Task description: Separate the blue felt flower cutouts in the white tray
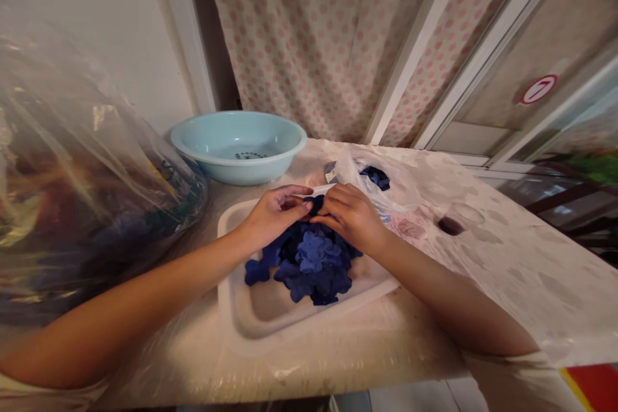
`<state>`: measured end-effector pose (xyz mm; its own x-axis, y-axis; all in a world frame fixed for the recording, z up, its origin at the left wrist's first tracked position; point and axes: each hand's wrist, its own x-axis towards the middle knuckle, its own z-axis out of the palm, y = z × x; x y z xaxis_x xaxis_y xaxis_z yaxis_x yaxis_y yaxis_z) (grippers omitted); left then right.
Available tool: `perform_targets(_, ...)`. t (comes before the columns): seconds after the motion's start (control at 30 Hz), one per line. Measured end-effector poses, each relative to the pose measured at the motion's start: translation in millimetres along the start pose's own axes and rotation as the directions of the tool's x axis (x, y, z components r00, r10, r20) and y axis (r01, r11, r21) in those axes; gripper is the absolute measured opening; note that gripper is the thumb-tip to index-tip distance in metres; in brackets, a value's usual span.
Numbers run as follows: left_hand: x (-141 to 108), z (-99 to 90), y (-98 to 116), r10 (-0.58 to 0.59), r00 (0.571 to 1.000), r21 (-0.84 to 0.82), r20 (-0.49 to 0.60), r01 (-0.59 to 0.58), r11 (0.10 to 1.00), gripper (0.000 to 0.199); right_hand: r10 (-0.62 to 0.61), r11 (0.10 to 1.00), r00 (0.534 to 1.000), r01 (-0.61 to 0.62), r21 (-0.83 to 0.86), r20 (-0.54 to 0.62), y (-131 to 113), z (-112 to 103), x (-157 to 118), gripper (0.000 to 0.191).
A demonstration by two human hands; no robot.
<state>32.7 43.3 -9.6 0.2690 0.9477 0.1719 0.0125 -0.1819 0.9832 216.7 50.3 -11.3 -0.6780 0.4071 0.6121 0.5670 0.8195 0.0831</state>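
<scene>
One large bag stands left, then one basin. One tray holds blue petals, too overlapped to count. Over them, the left hand, fingers nearly closed, and right hand, fingers curled, pinch one dark petal, hiding the heap's far side. Rightward: one small bag, one cup.

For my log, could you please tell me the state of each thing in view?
Small dark blue piece: held in the fingertips
Left hand: fingertips closed on it
Right hand: fingers curled on it
Blue flower-shaped pieces: loosely heaped
White rectangular plastic tray: upright, partly filled
Light blue round plastic basin: upright, open
Large clear plastic bag: bulging
Smaller translucent plastic bag: crumpled
Small clear cup: partly filled, dark contents
Pink-dotted curtain: drawn
</scene>
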Motion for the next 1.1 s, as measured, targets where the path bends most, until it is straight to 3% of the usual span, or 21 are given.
perform_targets(0.13,0,0.3,0,-0.03,0.999,-0.051,-0.014,0.03,0.998,0.021,-0.025,0.999,0.999,0.026,0.039,-0.029,-2,-2,2,0.029)
perform_targets(0.3,1,-0.9,2,-0.056,0.987,-0.153,-0.149,0.033,0.988,0.024,-0.108,0.994,0.994,0.108,-0.005,0.027,-8,-5,4,0.036)
perform_targets(0.4,0,-0.3,5,-0.104,0.978,-0.212,-0.183,0.064,0.975,0.026,-0.098,0.992,0.995,0.1,-0.077,0.023,-11,-6,3,0.04)
perform_targets(0.53,-1,1.1,6,-0.129,0.983,-0.224,-0.134,0.097,0.97,0.023,-0.047,0.981,0.994,0.027,-0.193,-0.102,-14,-8,3,0.028)
perform_targets(0.67,-1,1.4,2,-0.101,0.992,-0.249,-0.071,0.081,0.965,0.026,-0.045,0.974,0.995,0.023,-0.224,-0.094,-14,-8,2,0.016)
perform_targets(0.83,-1,1.4,-1,-0.077,0.997,-0.254,0.0,0.074,0.964,0.024,-0.045,0.98,0.994,0.025,-0.195,-0.098,-13,-7,1,0.015)
perform_targets(1.1,0,-0.1,-1,-0.053,0.998,-0.155,0.02,0.056,0.986,0.019,-0.093,0.981,0.987,0.069,-0.179,-0.127,-13,-7,2,0.021)
